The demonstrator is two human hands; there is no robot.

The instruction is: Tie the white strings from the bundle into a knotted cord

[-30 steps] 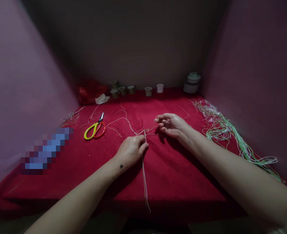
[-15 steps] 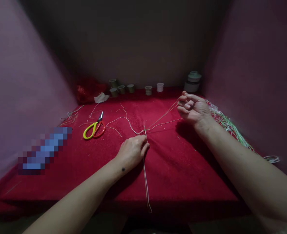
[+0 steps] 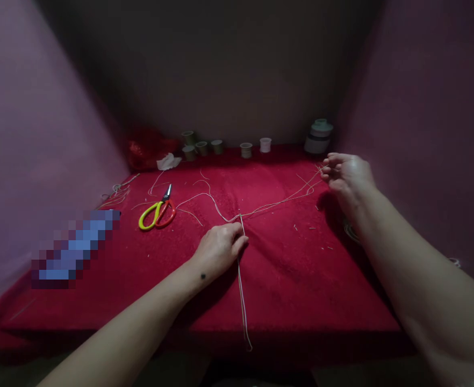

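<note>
My left hand [image 3: 222,245] rests on the red cloth, its thumb and fingers closed on pale cords [image 3: 241,301] whose doubled ends hang over the table's front edge. Just beyond those fingertips the cords meet at a small knot [image 3: 240,215]. From there a thin cord [image 3: 216,209] curves away to the left, and further strands [image 3: 279,203] run right to my right hand [image 3: 344,172]. That hand is raised at the right, fingers curled together around the strand ends. Exactly which strands it grips is hard to make out.
Scissors [image 3: 156,214] with yellow and red handles lie left of my left hand. Several thread spools [image 3: 216,146] and a lidded jar [image 3: 318,137] stand at the back. A red plastic bag [image 3: 150,149] sits back left, a pixelated blue object [image 3: 78,244] nearer. Small cord clippings dot the red cloth [image 3: 301,301].
My right hand has moved to the right and slightly down, and the strands by it now lie lower and looser. My left hand stays in place on the cords.
</note>
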